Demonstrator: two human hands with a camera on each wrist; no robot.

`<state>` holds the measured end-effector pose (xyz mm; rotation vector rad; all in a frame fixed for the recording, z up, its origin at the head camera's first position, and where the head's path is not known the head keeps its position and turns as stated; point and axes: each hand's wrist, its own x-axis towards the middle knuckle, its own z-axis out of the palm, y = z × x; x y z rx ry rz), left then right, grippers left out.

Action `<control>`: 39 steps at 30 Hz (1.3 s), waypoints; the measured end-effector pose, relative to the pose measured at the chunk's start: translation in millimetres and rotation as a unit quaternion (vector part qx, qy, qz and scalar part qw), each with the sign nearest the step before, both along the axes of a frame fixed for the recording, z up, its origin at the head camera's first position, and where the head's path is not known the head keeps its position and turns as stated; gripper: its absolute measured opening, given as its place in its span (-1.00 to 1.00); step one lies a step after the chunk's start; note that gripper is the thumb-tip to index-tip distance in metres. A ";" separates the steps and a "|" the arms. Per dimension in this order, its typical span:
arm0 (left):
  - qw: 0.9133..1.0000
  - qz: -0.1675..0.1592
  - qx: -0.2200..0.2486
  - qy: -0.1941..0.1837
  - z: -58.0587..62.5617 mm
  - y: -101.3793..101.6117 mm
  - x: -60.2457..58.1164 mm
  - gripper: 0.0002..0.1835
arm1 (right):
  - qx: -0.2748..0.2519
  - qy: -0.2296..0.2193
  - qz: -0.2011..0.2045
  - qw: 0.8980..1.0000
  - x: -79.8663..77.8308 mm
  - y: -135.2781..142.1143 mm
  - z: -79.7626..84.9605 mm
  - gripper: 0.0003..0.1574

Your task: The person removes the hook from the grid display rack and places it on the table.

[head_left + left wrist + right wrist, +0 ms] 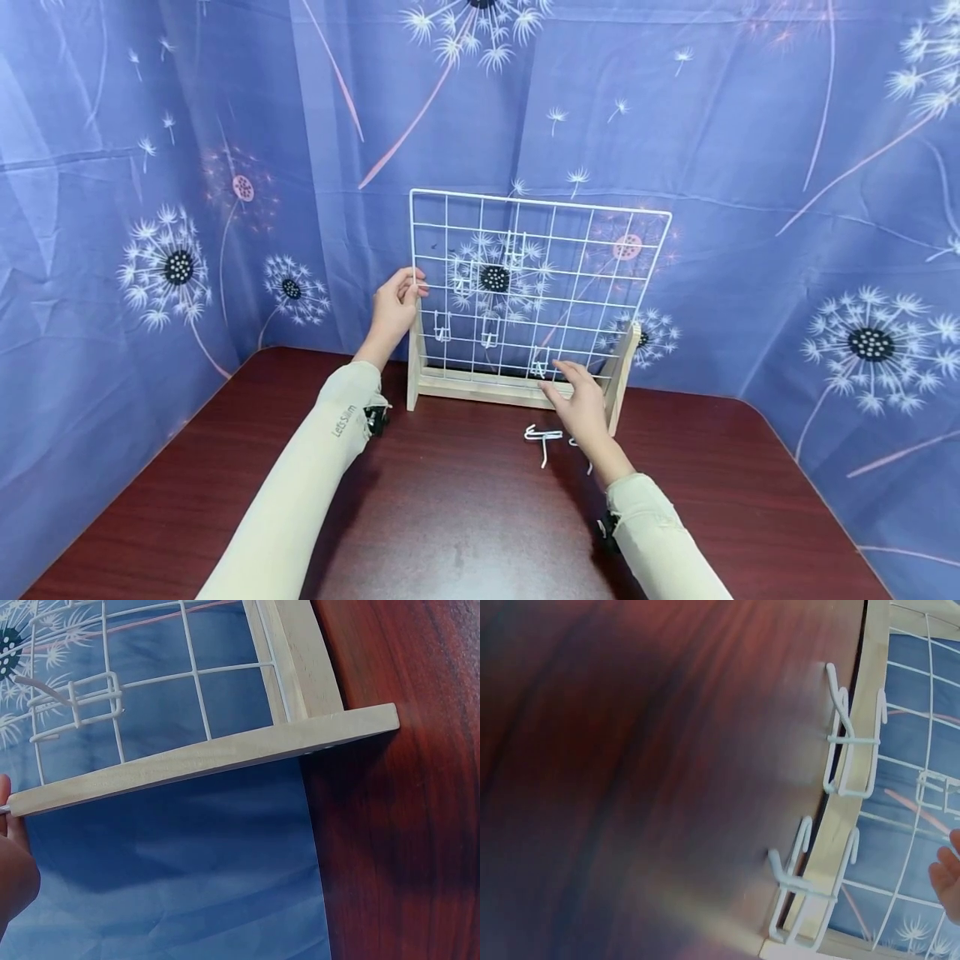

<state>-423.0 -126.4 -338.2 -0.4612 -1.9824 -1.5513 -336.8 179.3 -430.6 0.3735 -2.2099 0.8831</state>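
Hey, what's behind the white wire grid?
Through the white wire grid you can see blue cloth printed with dandelions. Low down, the wooden base and the right hand cover parts; what's behind those can't be seen.

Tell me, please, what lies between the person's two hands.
In the head view, the white wire grid, with hooks hung on it, lies between the left hand and the right hand.
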 end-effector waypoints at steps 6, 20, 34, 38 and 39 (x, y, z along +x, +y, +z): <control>1.000 -0.008 0.007 0.005 3.5 0.7 3.5 -0.80 | -0.023 -0.015 -0.018 0.999 -2.1 -7.9 -3.4 -0.44; 1.000 -0.006 0.014 0.002 0.3 1.4 -0.5 -0.79 | -0.092 0.012 -0.025 0.995 -6.7 -21.0 -10.9 -0.67; 1.000 -0.013 0.015 0.008 0.5 1.0 -0.9 -0.78 | -0.094 0.059 -0.018 0.994 -9.3 -24.8 -1.1 -0.77; 1.000 -0.004 0.007 0.000 -0.8 0.7 0.4 -0.79 | -0.092 0.068 -0.018 0.993 -10.2 -25.9 -0.6 -0.79; 1.000 -0.002 0.005 -0.001 -1.7 0.3 0.8 -0.79 | -0.092 0.071 -0.018 0.993 -10.2 -26.0 -0.8 -0.79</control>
